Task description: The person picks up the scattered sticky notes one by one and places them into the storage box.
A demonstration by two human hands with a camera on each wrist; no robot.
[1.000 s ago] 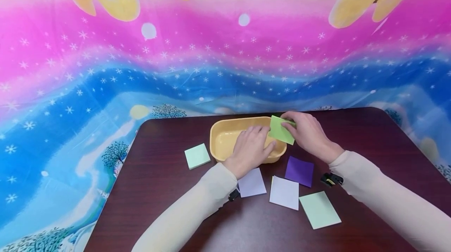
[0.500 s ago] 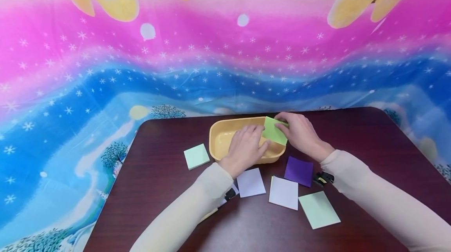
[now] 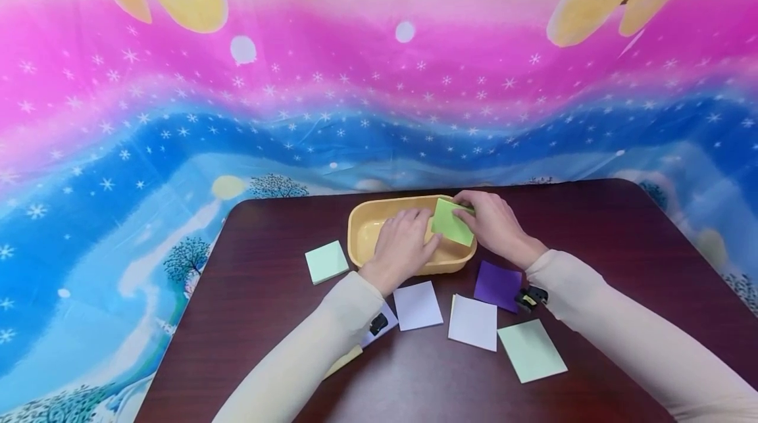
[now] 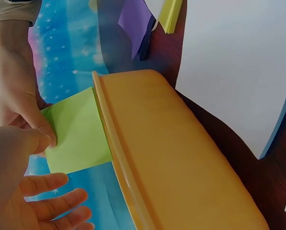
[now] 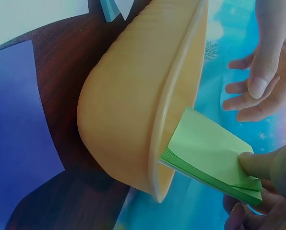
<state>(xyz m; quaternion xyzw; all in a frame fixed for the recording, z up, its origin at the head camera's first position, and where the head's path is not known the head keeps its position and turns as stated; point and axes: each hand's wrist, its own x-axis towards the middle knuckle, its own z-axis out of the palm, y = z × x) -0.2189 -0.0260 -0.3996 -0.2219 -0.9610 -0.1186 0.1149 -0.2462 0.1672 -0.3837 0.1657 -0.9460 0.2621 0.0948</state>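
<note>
A bright green sticky note pad [image 3: 453, 222] is pinched at one edge between the thumb and fingers of my right hand [image 3: 493, 224]. In the right wrist view the pad [image 5: 208, 151] tilts over the rim of a yellow plastic box [image 5: 121, 110], its far end just inside. My left hand [image 3: 398, 247] hovers above the middle of the same box [image 3: 362, 233]. Its fingers [image 5: 241, 103] are spread and relaxed, apart from the pad, and hold nothing. Part of the box's inside is hidden by both hands.
In front of the box on the dark wooden table [image 3: 272, 239] lie a purple pad [image 3: 496, 285], a white pad [image 3: 472, 323], a pale green pad [image 3: 531, 350] and a lilac pad [image 3: 418, 306]. Another pale green pad [image 3: 327, 262] lies left. A yellow pad [image 3: 343, 362] is partly under my left sleeve.
My right hand has carried the green pad leftward, further over the box. My left hand has shifted slightly left, uncovering more of the lilac and yellow pads beneath that arm.
</note>
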